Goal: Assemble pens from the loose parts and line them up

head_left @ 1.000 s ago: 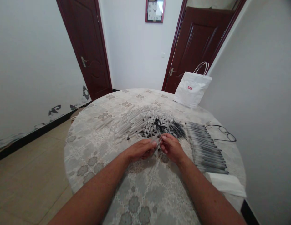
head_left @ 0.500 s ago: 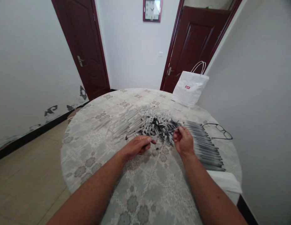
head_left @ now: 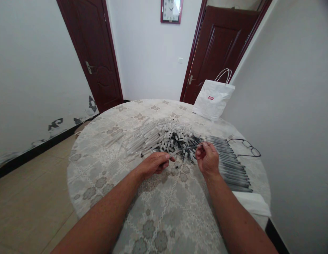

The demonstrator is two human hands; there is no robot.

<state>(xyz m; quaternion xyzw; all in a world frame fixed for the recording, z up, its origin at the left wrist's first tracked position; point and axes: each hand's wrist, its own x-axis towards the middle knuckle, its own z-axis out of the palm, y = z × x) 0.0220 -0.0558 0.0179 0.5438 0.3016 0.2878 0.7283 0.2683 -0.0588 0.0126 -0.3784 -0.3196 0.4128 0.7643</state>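
My left hand (head_left: 155, 164) rests on the round table (head_left: 100, 169) with its fingers curled around one end of a thin pen (head_left: 183, 149). My right hand (head_left: 207, 158) pinches the pen's other end, so the pen spans the gap between both hands. Just beyond them lies a heap of white pen barrels (head_left: 146, 138) mixed with dark pen parts (head_left: 180, 143). To the right of my right hand a row of assembled pens (head_left: 231, 165) lies side by side.
A pair of glasses (head_left: 246, 146) lies at the table's right side. A white paper bag (head_left: 213, 98) stands at the far edge. A white cloth (head_left: 252, 204) hangs over the near right rim. Two dark doors and a wall clock (head_left: 171, 10) lie beyond.
My hands were together in front of the heap one second ago. My right hand has moved right toward the row of pens, and the pen now stretches between both hands.
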